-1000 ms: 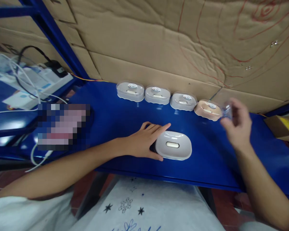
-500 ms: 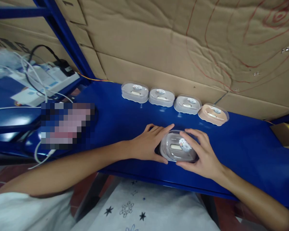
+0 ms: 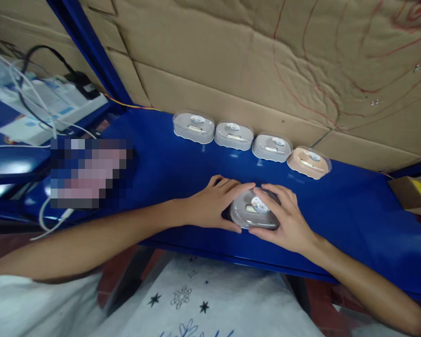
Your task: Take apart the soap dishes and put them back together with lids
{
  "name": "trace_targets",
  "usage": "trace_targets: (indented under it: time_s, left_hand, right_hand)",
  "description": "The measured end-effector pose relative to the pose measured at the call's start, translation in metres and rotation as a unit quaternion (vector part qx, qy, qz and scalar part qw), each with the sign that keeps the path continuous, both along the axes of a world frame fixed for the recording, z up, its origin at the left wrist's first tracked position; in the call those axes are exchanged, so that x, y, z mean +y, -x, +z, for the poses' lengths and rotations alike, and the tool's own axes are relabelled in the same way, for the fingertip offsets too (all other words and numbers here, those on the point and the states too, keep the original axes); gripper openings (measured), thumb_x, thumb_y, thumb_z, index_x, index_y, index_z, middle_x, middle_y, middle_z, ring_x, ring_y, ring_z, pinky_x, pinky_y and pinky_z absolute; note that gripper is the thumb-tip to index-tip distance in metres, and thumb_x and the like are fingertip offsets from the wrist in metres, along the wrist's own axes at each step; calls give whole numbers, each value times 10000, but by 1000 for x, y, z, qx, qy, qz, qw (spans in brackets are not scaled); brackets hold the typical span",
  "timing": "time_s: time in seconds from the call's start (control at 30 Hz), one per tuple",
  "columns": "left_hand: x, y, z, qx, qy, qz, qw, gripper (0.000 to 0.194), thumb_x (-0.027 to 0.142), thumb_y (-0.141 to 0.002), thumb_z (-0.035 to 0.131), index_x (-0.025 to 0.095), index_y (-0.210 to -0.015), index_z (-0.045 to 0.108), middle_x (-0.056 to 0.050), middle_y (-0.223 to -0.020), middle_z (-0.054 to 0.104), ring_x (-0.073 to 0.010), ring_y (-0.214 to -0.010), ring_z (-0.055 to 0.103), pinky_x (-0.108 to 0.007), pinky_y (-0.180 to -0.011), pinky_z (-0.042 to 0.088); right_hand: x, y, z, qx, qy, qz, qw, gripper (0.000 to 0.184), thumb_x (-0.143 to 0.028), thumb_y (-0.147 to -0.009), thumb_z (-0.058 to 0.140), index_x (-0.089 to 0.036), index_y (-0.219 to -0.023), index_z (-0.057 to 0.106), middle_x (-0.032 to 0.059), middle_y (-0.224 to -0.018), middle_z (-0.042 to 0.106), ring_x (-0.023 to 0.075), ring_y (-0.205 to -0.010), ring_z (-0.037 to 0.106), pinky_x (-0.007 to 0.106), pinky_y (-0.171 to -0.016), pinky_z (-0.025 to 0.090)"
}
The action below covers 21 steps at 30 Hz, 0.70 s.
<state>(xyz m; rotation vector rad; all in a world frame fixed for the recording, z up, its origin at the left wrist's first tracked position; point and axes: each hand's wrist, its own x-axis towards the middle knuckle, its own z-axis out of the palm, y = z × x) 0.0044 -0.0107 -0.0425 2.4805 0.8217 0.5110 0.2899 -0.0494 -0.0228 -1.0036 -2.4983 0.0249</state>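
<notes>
A grey oval soap box (image 3: 240, 213) with a clear domed lid and a round white label sits near the front of the blue table. My left hand (image 3: 219, 202) grips its left end, thumb low in front and fingers along the far side. Around the right end closes my right hand (image 3: 284, 217), its index finger lying across the lid beside the label and its thumb at the front edge. Part of the pale slot in the middle shows. Both ends of the box are hidden by my hands.
Along the cardboard wall (image 3: 210, 70) stand several lidded soap boxes, grey ones (image 3: 234, 135) and a peach one (image 3: 308, 163) at the right. To the left lie a blurred-out device (image 3: 91, 173), cables and a white power strip (image 3: 73, 110). A cardboard box (image 3: 412, 194) is at far right.
The view has shifted slightly. My right hand has moved left over the lid, closer to my left hand, and its finger covers more of the lid. Both hands still hold the soap box.
</notes>
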Motion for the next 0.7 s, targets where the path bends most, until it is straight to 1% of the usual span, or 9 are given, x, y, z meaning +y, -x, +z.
trace_targets:
  time_s: [0.1,0.27,0.43,0.53,0.63,0.7]
  left_hand:
    - [0,-1,1,5,4,3,1000,1161,762,-844,814,303,-1737,231,-201,-1579,547,-443,-1448,500,-643,-1251,240]
    - [1,-1,1,10,-4,0,1000,1175,721,-833,854,274,-1726,237,-214,-1574,548,-431,-1444,508,-636,-1248,244]
    - [1,-1,-1,9,-19,0,1000,1187,713,-829,863,294,-1731,214,-217,-1583,550,-433,-1454,510,-639,-1234,263]
    - [1,-1,-1,11,-22,0,1000,1191,717,-831,860,285,-1734,214,-218,-1586,550,-432,-1452,515,-632,-1237,266]
    - [1,-1,0,16,-21,-3,1000,1185,732,-843,839,269,-1736,212,-221,-1591,545,-430,-1452,514,-623,-1241,270]
    - [2,0,1,22,-20,-6,1000,1184,744,-854,821,265,-1742,199,-221,-1604,533,-431,-1455,508,-624,-1247,263]
  right_hand:
    - [0,-1,-1,-2,1,2,1000,990,-621,-942,764,-364,-1749,251,177,-1575,502,438,-1422,504,654,-1132,455]
    - [0,1,0,-12,1,-1,1000,966,-614,-955,750,-364,-1747,256,180,-1575,504,445,-1429,497,667,-1143,444]
    - [-1,2,1,-28,0,5,1000,955,-616,-974,722,-341,-1752,240,189,-1578,499,447,-1437,482,667,-1146,448]
    - [0,2,1,-33,1,8,999,954,-618,-981,711,-320,-1752,235,203,-1585,491,454,-1454,471,675,-1155,447]
    - [2,1,1,-35,13,23,999,974,-639,-975,710,-301,-1752,229,214,-1599,487,450,-1469,483,661,-1154,471]
    - [5,-1,3,-34,25,42,998,1021,-652,-965,718,-277,-1758,196,224,-1611,492,441,-1480,494,650,-1161,484]
